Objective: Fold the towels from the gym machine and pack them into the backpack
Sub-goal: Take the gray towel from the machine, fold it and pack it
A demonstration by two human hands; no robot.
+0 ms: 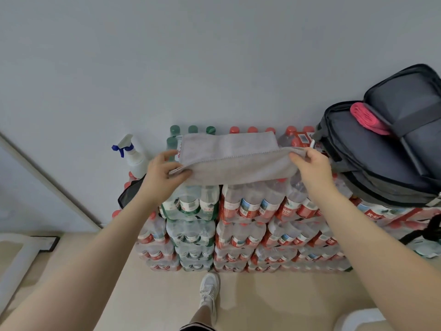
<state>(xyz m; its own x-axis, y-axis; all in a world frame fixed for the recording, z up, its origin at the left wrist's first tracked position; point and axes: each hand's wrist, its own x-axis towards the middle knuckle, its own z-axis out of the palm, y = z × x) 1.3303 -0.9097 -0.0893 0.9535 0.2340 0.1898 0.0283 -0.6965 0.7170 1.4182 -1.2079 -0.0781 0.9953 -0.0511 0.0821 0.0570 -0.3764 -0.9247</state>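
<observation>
A grey towel (229, 158) lies stretched across the top of stacked bottle packs, folded lengthwise with its near half lifted. My left hand (164, 173) pinches the towel's left end between thumb and fingers. My right hand (310, 166) pinches its right end. To the right, a dark grey backpack (381, 163) lies open on the packs, and a folded pink towel (368, 120) sits in its main compartment.
Shrink-wrapped packs of water bottles (238, 223) with red and green caps are stacked against the pale wall. A white spray bottle (134, 156) with a blue trigger stands at the left end, beside a black object. My white shoe (210, 292) is on the beige floor.
</observation>
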